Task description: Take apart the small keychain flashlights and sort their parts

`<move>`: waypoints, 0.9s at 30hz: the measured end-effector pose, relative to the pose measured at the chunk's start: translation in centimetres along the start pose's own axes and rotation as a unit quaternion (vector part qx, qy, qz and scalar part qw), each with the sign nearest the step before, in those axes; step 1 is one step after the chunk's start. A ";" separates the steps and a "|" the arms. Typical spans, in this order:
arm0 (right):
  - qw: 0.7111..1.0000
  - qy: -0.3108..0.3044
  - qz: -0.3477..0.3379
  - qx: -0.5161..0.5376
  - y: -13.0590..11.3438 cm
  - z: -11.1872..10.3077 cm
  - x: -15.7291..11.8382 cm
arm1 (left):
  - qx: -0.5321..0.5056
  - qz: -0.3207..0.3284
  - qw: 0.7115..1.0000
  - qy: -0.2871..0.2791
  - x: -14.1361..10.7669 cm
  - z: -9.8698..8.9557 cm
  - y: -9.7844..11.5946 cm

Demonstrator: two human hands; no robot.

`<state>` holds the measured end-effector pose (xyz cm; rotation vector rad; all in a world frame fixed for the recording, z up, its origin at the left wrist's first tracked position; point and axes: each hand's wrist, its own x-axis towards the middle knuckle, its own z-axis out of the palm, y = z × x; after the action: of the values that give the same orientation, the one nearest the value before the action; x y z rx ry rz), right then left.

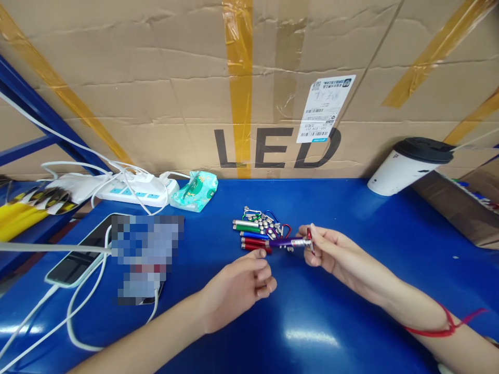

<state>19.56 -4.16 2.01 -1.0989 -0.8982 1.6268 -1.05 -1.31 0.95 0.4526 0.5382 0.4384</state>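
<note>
My right hand (327,252) pinches a red carabiner (310,240) at the end of a purple metal tube (284,242), which points left over the pile. My left hand (241,283) is just below the tubes, fingers curled, and I cannot make out anything in it. Beside it lie red tubes (253,244), a blue tube (253,235), a green tube (246,227) and a silver tube (247,223). Small silver caps (267,224) and coloured carabiners (270,214) are heaped behind and to the right of them.
On the left are a phone (78,259), a blurred-out device (146,259), white cables and a power strip (136,189). A green tissue pack (197,191) is beside the strip. A tilted lidded cup (405,169) stands at the right, before a large cardboard box (175,93).
</note>
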 end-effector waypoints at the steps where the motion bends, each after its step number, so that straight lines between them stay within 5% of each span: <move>1: 1.000 -0.023 0.008 0.000 0.2 0.2 -0.2 | 0.002 -0.008 1.000 -0.004 0.0 0.0 -0.1; 6: 0.994 -0.096 0.025 -0.052 0.9 0.7 -0.5 | 0.016 -0.049 0.998 -0.027 0.1 -0.2 -0.2; 18: 0.992 -0.018 0.022 -0.120 0.9 1.3 -0.3 | 0.122 -0.034 0.991 -0.033 0.0 0.0 -0.3; 27: 0.987 -0.015 -0.038 -0.155 0.7 0.9 -0.1 | 0.060 0.012 0.998 -0.012 0.0 0.0 -0.1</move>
<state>18.49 -4.52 1.67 -1.2354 -1.2277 1.4756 -1.01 -1.37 0.93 0.5785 0.5378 0.4251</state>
